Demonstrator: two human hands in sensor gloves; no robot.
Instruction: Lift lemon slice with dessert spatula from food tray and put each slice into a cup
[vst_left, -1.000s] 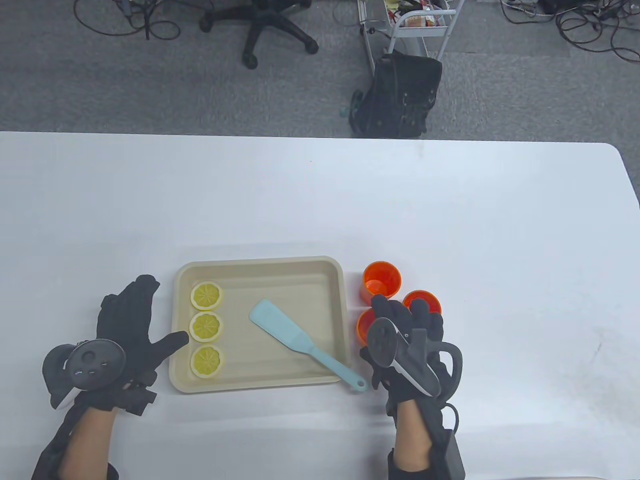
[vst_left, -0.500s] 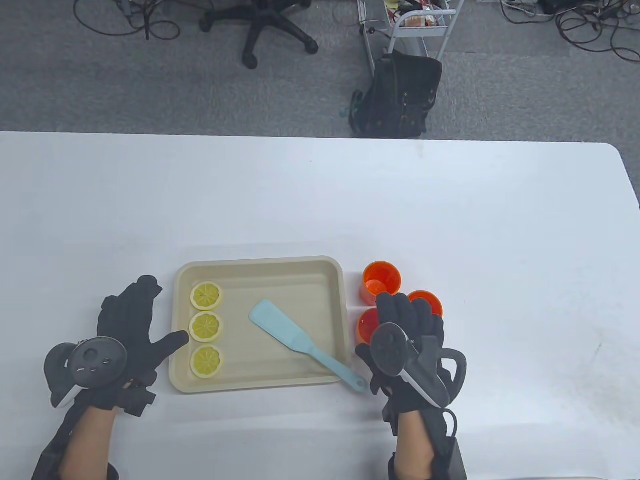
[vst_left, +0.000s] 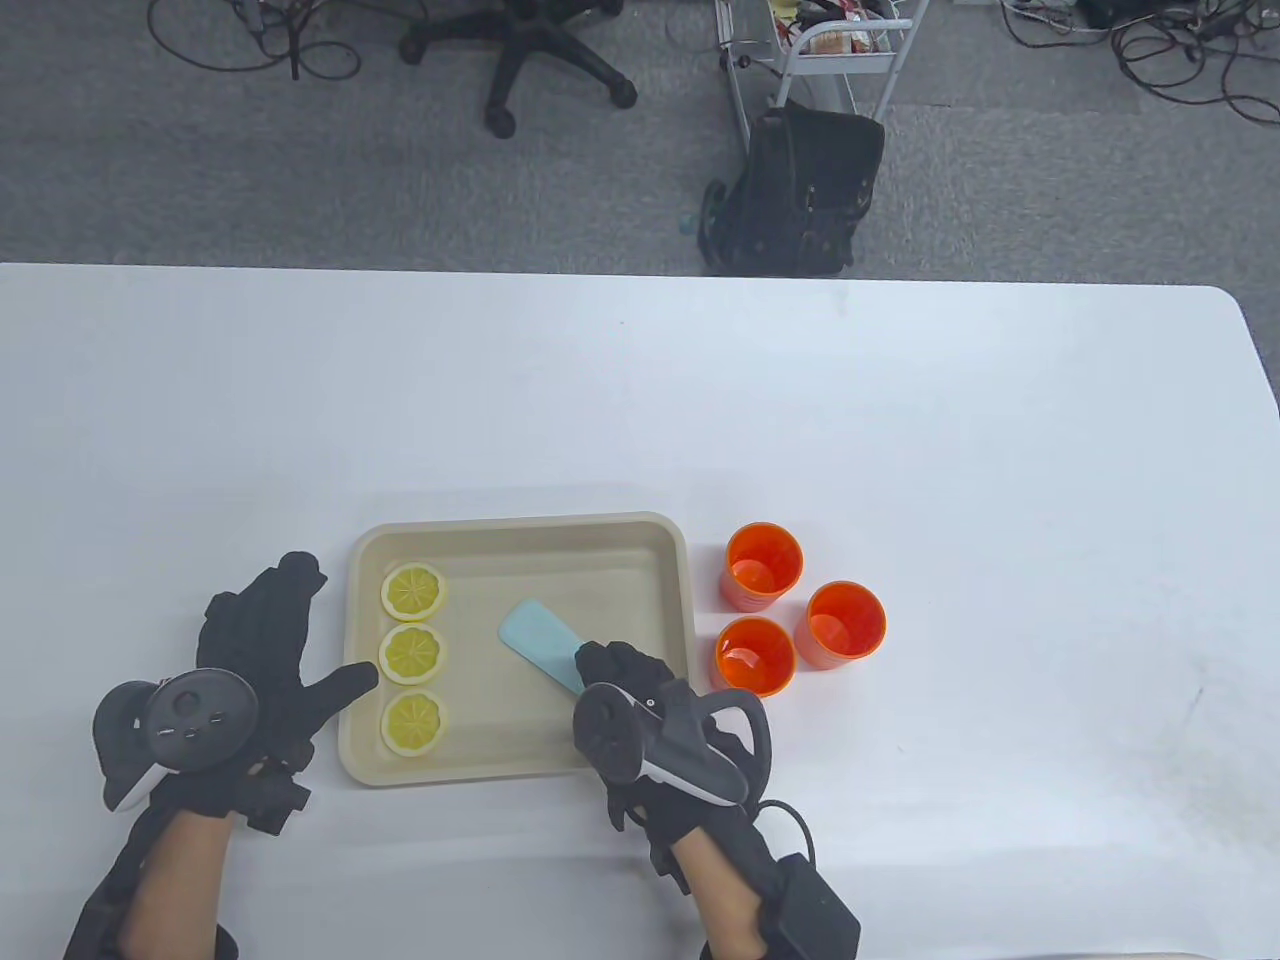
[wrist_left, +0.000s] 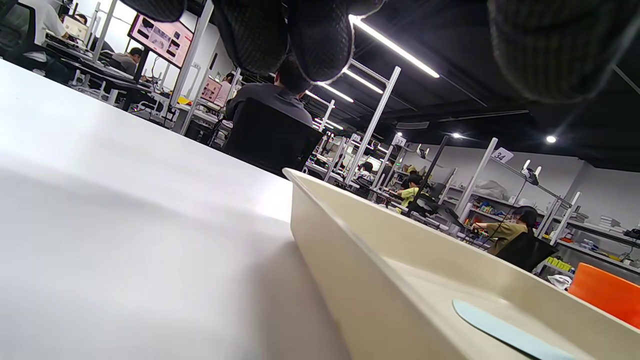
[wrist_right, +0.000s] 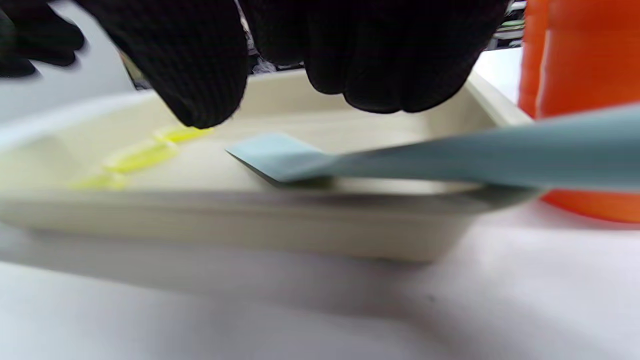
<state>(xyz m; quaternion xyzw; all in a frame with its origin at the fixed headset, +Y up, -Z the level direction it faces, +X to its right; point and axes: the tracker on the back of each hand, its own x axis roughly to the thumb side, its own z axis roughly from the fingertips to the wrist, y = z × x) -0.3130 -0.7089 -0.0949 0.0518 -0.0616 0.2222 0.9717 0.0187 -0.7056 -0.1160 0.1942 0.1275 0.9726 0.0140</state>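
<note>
Three yellow lemon slices (vst_left: 412, 652) lie in a column at the left end of the beige food tray (vst_left: 520, 522). The light blue dessert spatula (vst_left: 538, 638) lies slantwise in the tray, its handle hidden under my right hand (vst_left: 612, 668). In the right wrist view my fingers (wrist_right: 190, 65) hang just above the spatula (wrist_right: 450, 155), which still rests on the tray rim, and grip nothing. My left hand (vst_left: 260, 650) lies flat on the table, thumb against the tray's left wall. Three orange cups (vst_left: 764, 565) (vst_left: 845, 624) (vst_left: 754, 655) stand right of the tray.
The white table (vst_left: 900, 430) stretches far beyond the tray on all sides. Past its far edge stand a black bag (vst_left: 805, 190), a cart and an office chair (vst_left: 520, 50) on the floor.
My right hand has swung left from over the cups to above the spatula handle at the tray's near right corner, uncovering all three cups. The left hand and spatula have stayed put.
</note>
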